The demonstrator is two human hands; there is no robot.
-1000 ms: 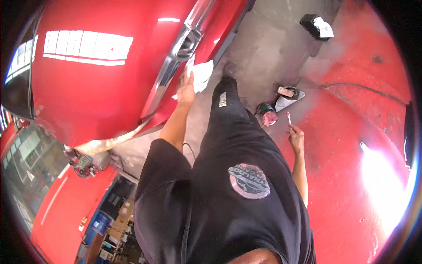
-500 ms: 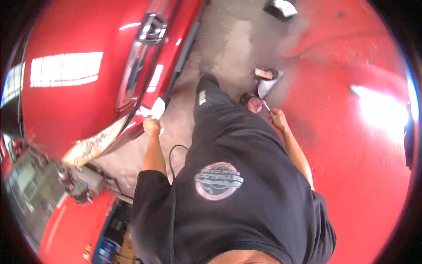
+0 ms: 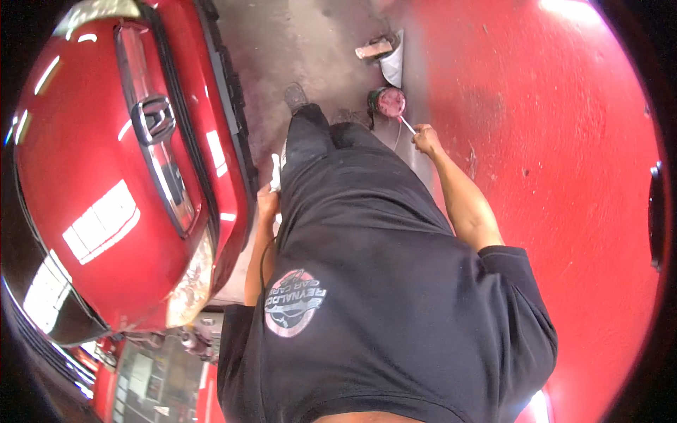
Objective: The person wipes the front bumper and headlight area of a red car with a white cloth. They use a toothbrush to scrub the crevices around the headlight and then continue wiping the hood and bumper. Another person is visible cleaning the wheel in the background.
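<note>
My left hand [image 3: 267, 202] is closed round a crumpled white cloth [image 3: 276, 173], held low beside my left thigh. On my right, my right hand [image 3: 426, 139] grips a thin white stick [image 3: 407, 126] with a reddish tip. That tip is at the edge of a round container [image 3: 391, 103] with a pinkish top and dark greenish sides. Whether the stick touches or is joined to the container, I cannot tell. Just beyond it are a grey-white sheet-like piece [image 3: 393, 63] and a pale pinkish block [image 3: 374, 49].
A red car [image 3: 92, 176] with a chrome grille bar stands close on my left, its bumper [image 3: 229, 155] facing me. A red wall [image 3: 536, 176] rises on my right. Concrete floor [image 3: 282, 42] runs between them. Another red vehicle [image 3: 155, 381] is at lower left.
My view has turned and shifted, so the car lies farther left. My left hand has come in from the car's front to my thigh with the cloth. My right hand still holds the stick.
</note>
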